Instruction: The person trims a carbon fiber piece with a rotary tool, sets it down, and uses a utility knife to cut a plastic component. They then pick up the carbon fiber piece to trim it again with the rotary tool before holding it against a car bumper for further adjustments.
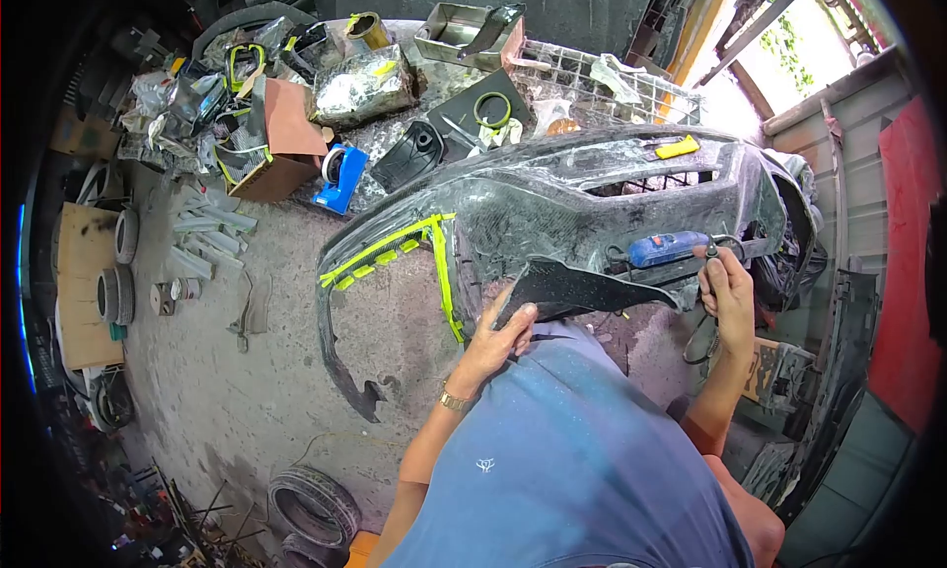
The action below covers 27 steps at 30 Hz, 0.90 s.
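Observation:
A large grey-black car bumper [552, 208], dusty and scuffed, lies across the view in front of me. My left hand [496, 339] is wrapped round the left end of a dark, curved, pointed panel piece [582, 290] at the bumper's near edge. On the bumper rests a blue power tool [667, 249]. Beside its right end, my right hand [728, 284] is closed on its dark cord, with a loop hanging below. Yellow-green masking tape [444, 277] edges the bumper's left opening. A yellow piece [677, 149] sits on top.
Behind the bumper stand a blue tape dispenser [340, 178], a tape roll [492, 109], a metal tray [464, 35] and a cardboard box [281, 153]. Tyres [314, 507] lie on the floor at lower left. Scrap strips [209, 230] are scattered at left.

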Each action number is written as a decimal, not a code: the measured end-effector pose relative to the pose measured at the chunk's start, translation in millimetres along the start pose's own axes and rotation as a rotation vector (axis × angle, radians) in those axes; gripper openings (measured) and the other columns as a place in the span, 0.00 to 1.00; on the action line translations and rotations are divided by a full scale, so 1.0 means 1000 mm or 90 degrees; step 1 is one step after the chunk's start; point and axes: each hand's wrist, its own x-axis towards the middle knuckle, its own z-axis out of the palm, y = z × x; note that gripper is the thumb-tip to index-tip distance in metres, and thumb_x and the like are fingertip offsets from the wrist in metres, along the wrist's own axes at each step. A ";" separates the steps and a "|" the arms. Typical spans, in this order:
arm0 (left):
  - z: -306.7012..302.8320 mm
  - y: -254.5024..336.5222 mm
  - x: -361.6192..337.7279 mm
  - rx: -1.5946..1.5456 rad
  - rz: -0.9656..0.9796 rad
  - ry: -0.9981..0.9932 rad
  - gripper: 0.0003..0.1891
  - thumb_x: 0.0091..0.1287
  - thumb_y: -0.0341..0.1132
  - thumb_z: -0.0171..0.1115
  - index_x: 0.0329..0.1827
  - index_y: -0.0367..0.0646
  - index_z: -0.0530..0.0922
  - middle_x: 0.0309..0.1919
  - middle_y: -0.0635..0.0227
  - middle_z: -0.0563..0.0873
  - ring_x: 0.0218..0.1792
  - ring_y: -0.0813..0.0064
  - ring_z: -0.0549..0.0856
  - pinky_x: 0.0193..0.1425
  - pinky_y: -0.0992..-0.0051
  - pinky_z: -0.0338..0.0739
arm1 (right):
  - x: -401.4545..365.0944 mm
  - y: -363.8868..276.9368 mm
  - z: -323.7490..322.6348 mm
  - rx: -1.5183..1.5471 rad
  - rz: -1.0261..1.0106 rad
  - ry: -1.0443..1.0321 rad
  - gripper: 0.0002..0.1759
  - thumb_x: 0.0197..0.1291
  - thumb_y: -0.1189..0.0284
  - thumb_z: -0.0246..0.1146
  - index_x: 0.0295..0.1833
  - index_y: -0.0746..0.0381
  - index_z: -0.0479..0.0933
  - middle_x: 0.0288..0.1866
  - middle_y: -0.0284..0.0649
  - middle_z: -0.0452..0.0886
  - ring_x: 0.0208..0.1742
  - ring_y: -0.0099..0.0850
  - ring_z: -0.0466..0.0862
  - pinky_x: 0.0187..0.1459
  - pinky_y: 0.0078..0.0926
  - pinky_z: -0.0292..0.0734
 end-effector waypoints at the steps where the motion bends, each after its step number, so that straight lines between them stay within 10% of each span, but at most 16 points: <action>1: -0.005 -0.008 0.001 0.060 0.023 0.012 0.10 0.73 0.36 0.58 0.49 0.40 0.74 0.26 0.72 0.73 0.22 0.85 0.69 0.23 0.82 0.66 | -0.001 0.001 0.002 -0.026 -0.025 -0.012 0.15 0.74 0.67 0.54 0.57 0.65 0.75 0.25 0.23 0.64 0.21 0.10 0.58 0.22 0.10 0.51; 12: 0.001 0.002 0.005 0.478 0.244 0.056 0.17 0.72 0.30 0.56 0.62 0.36 0.71 0.52 0.53 0.81 0.53 0.62 0.82 0.58 0.69 0.73 | -0.022 0.002 0.102 -0.324 -0.228 -0.231 0.14 0.62 0.67 0.65 0.50 0.63 0.78 0.42 0.48 0.84 0.40 0.47 0.84 0.40 0.36 0.78; 14: 0.002 0.002 0.005 0.500 0.317 0.057 0.16 0.71 0.27 0.58 0.60 0.35 0.70 0.34 0.65 0.74 0.30 0.81 0.72 0.33 0.79 0.70 | -0.017 -0.001 0.111 -0.359 -0.280 -0.243 0.15 0.63 0.65 0.64 0.50 0.62 0.78 0.42 0.47 0.84 0.40 0.47 0.84 0.40 0.37 0.79; 21: 0.000 0.003 0.006 0.483 0.348 0.047 0.16 0.72 0.30 0.58 0.60 0.36 0.70 0.31 0.68 0.75 0.27 0.82 0.71 0.30 0.80 0.69 | -0.006 0.002 0.117 -0.359 -0.270 -0.319 0.15 0.64 0.64 0.63 0.50 0.64 0.78 0.43 0.46 0.84 0.41 0.46 0.85 0.41 0.37 0.78; 23: 0.000 0.006 -0.001 0.230 0.045 0.119 0.14 0.72 0.34 0.59 0.57 0.39 0.75 0.26 0.70 0.79 0.24 0.81 0.77 0.27 0.80 0.71 | -0.006 -0.004 0.106 -0.305 -0.261 -0.266 0.14 0.63 0.67 0.64 0.50 0.64 0.78 0.42 0.45 0.84 0.40 0.42 0.85 0.41 0.36 0.78; 27: -0.015 0.001 0.001 0.018 -0.001 0.078 0.09 0.72 0.38 0.61 0.41 0.40 0.75 0.21 0.76 0.74 0.18 0.87 0.68 0.19 0.83 0.63 | -0.006 -0.017 0.058 -0.244 -0.111 -0.033 0.10 0.63 0.73 0.63 0.48 0.66 0.79 0.35 0.35 0.81 0.35 0.22 0.78 0.39 0.23 0.73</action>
